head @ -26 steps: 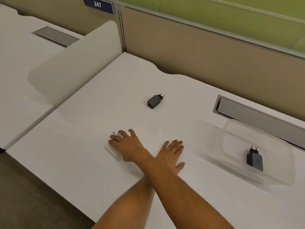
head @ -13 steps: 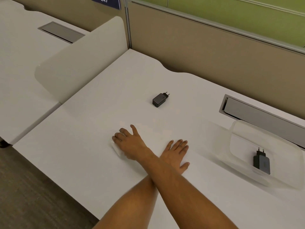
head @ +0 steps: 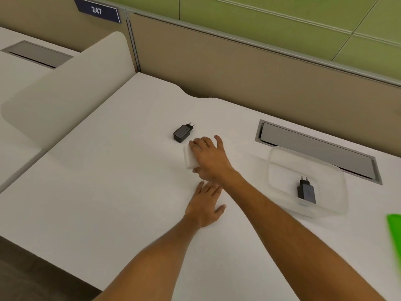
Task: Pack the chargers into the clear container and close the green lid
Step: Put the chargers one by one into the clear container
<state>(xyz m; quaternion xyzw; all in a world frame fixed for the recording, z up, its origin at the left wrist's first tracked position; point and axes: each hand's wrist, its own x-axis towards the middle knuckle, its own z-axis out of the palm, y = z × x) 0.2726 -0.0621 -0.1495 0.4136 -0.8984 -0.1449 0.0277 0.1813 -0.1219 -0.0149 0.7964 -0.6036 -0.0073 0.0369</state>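
A white desk (head: 108, 203) fills most of the view, backed by a tan partition wall (head: 238, 68) with green panels (head: 271, 16) above it. A rounded white divider panel (head: 71, 90) stands at the desk's left edge, and a dark blue sign (head: 96, 10) reading 247 hangs on the partition above it. A grey cable tray (head: 314, 148) is set into the desk at the right, near the partition.

Just in front of that tray sits the clear container (head: 280, 168), open at the top, with one black charger (head: 306, 191) lying inside it, prongs pointing away from the person. A strip of the green lid (head: 395, 233) shows at the right edge of the frame, lying on the desk well apart from the container's near side and blurred.

The right hand (head: 209, 158) reaches forward over the middle of the desk, its fingers curled down onto a white charger (head: 189, 158), thumb out to the right; whether the charger is lifted or on the surface is hard to tell. The left hand (head: 205, 206) lies flat on the desk just nearer the person, palm down, fingers together and thumb spread, holding nothing.

A second black charger (head: 182, 133) lies loose on the desk just beyond the right hand's fingertips, close to the white charger but apart from it, prongs angled toward the partition.
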